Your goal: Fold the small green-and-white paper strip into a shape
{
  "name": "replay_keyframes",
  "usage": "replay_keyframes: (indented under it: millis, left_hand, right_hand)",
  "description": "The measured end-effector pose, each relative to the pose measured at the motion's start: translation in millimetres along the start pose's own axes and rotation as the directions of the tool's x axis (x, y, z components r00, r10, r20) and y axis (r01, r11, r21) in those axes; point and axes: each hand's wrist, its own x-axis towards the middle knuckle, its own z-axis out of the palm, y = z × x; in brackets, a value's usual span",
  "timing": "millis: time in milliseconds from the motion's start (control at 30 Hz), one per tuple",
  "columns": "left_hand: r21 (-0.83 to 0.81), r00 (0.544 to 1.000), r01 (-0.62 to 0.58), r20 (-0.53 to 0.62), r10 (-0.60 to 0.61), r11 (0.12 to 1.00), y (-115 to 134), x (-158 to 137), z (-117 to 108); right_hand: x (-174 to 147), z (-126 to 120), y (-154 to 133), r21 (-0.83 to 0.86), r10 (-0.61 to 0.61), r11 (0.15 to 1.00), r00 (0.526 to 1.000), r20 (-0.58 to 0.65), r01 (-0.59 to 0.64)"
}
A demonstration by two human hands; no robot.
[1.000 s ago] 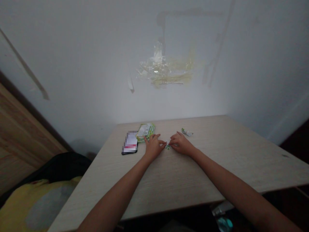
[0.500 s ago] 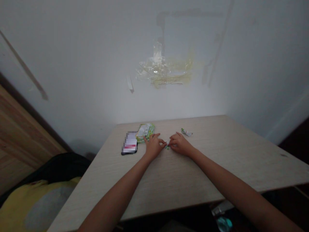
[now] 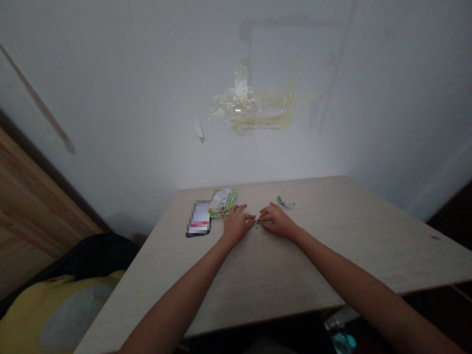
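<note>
Between my fingertips is a small green and white wrapper (image 3: 257, 225), low over the table, its shape mostly hidden. My left hand (image 3: 236, 224) pinches its left side with thumb and forefinger, the other fingers spread. From the other side my right hand (image 3: 276, 220) pinches it too, fingers curled. Just beyond my left hand lies a green and white packet (image 3: 222, 200), beside a phone-like flat thing (image 3: 198, 221) with a blurred face and dark edge. A second crumpled green and white wrapper (image 3: 285, 202) rests behind my right hand.
The pale wooden table (image 3: 332, 206) meets a white wall (image 3: 147, 98) with clear tape (image 3: 239, 105) stuck on it. To the left are a yellow and grey cushion-like thing (image 3: 62, 309) and wooden boards (image 3: 22, 196). A bottle with a teal cap (image 3: 344, 341) shows below the table's front edge.
My fingertips have shifted very slightly around the small wrapper, and less of its white part shows. The packet, the flat thing and the other wrapper lie as before.
</note>
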Motion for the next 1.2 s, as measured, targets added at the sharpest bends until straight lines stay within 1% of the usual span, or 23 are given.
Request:
replay_keyframes:
  millis: [133,233,367,567,700,800,900,1067,1200]
  left_hand:
    - [0.047,0.999,-0.038,-0.028,0.039,0.998,-2,-2,2]
    - [0.074,0.998,-0.043,-0.049,0.047,0.996,-2,-3,1]
    - [0.079,0.999,-0.033,-0.038,0.036,0.996,-2,-3,0]
    - [0.096,0.998,-0.047,-0.048,0.052,0.994,-5,-2,1]
    - [0.089,0.997,-0.054,-0.051,0.059,0.995,-7,-1,3]
    - [0.081,0.998,-0.048,-0.042,0.052,0.996,-7,0,4]
    - [0.072,0.998,-0.040,-0.037,0.043,0.997,-7,-1,4]
    - [0.070,0.998,-0.043,-0.051,0.047,0.997,-6,-3,4]
    - [0.056,0.998,-0.047,-0.041,0.049,0.997,-6,-5,3]
  right_hand:
    - [0,-3,-5,-0.073,-0.021,0.997,0.999,0.031,0.023]
    - [0,-5,-8,-0.101,-0.028,0.994,0.999,0.036,0.031]
    - [1,-4,-5,-0.092,0.059,0.994,0.998,-0.006,-0.060]
    - [3,-6,-4,0.015,0.214,0.977,0.977,0.008,-0.214]
    - [0,-10,-2,0.118,0.279,0.953,0.960,0.012,-0.279]
    - [-3,-12,4,0.163,0.310,0.937,0.951,0.011,-0.308]
    - [-6,-14,7,0.169,0.283,0.944,0.959,0.019,-0.282]
    - [-4,-14,0,0.095,0.144,0.986,0.989,-0.032,-0.140]
    - [-1,-12,-4,0.024,0.030,0.999,0.997,-0.066,-0.028]
